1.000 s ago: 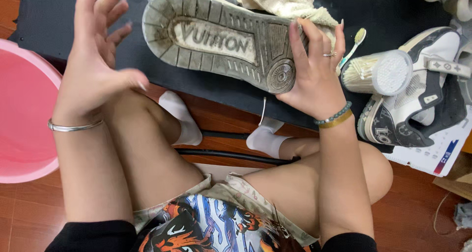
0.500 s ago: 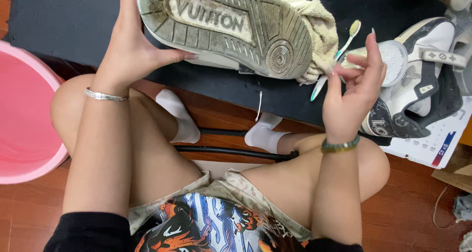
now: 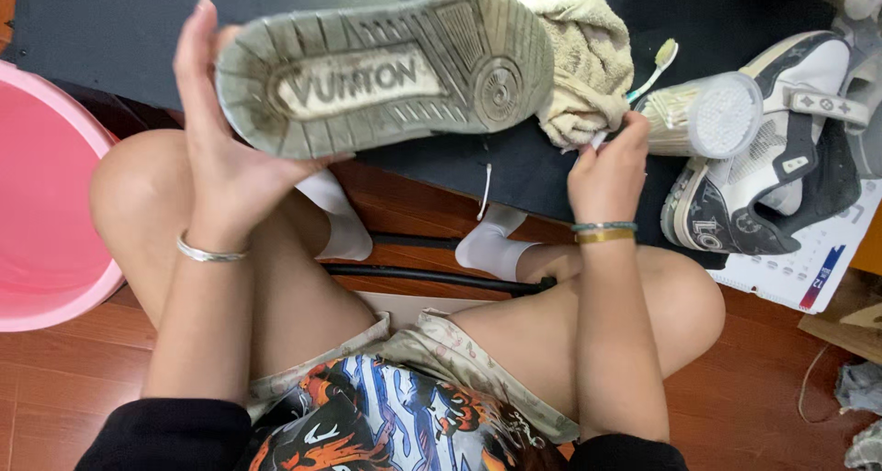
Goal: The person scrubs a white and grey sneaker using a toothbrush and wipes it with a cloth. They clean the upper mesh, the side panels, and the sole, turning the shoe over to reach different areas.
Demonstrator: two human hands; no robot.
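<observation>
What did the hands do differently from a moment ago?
The left hand took over the shoe, gripping it alone with the sole up. The right hand let it go and picked up the toothbrush beside the towel. The pink tub and other sneaker stayed put.

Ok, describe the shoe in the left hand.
The shoe is held sole-up and roughly level by the left hand, which grips its toe end. The grey rubber outsole looks grimy, with ridged tread, a pale raised panel mid-sole and a round pivot disc near the heel. Its heel end overlaps a beige towel. The upper is hidden.
</observation>
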